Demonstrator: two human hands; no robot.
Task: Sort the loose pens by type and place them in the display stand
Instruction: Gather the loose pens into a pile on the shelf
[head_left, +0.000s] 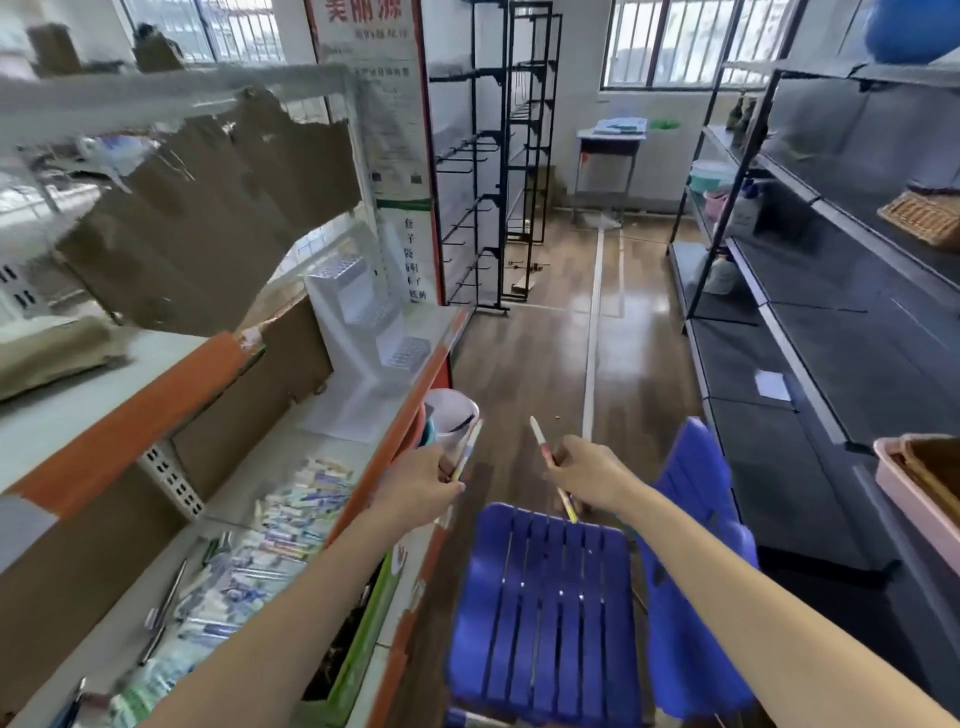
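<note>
Your left hand (421, 486) pinches a pen (469, 450) with a white and yellow barrel, tip pointing up and away, just beside the orange edge of the shelf (415, 410). Your right hand (589, 473) grips a pink and white pen (543, 444) over the blue chair (545, 613). Loose pens (270, 535) lie heaped on the shelf at near left. The white display stand (363, 317) sits farther along that shelf.

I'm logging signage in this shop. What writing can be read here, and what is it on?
"美丽源", large red characters, partly cut off: top of the tall wall poster.
"盒子", "袋", "鞋子", "纸", roughly, in green: the poster's lower part.
Poster's small print: too blurred.
Printing on the loose pens: too small.
</note>
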